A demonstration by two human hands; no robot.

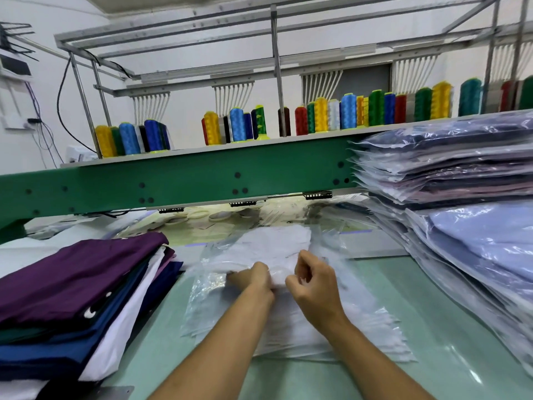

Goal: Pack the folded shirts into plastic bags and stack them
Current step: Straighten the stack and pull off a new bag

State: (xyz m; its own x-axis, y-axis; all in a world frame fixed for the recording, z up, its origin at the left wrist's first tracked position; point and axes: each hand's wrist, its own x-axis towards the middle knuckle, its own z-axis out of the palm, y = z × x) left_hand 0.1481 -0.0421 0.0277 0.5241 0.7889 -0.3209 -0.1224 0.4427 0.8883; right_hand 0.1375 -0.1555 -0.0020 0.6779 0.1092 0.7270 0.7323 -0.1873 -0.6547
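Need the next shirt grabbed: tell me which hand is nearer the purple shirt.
Left. The left hand grips the white shirt, just right of the purple shirt; the right hand is farther right.

Hidden, cut off and blurred parts

The left hand's fingertips (240,280) are disappearing under the folded white shirt (274,249), so its grip is not showing; the clear plastic bag (331,307) around the shirt is blurring with the loose bags beneath. The tall stack of bagged shirts (461,180) and the pile of folded purple, navy and white shirts (75,287) are running off the frame's edges.
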